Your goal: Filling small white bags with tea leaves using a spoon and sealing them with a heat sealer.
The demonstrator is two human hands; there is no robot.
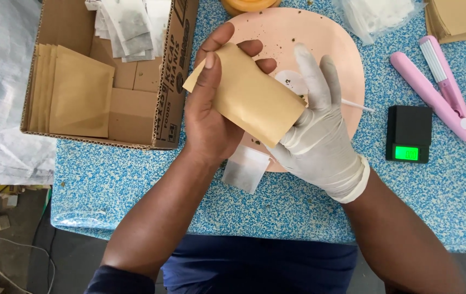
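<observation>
My bare left hand (211,114) grips a brown paper pouch (249,98) from the left, thumb across its front. My right hand (317,130), in a white glove, holds the pouch's lower right end, fingers spread behind it. Both hands hover over a round pink plate (347,49) speckled with dark crumbs. A white tea bag (245,169) lies on the table just under my wrists, half off the plate.
A cardboard box (170,81) at left holds a stack of brown pouches (75,92) and white tea bags (129,24). A small black scale (409,133) with a green display and a pink sealing iron (440,87) lie at right. More bags sit at the far edge.
</observation>
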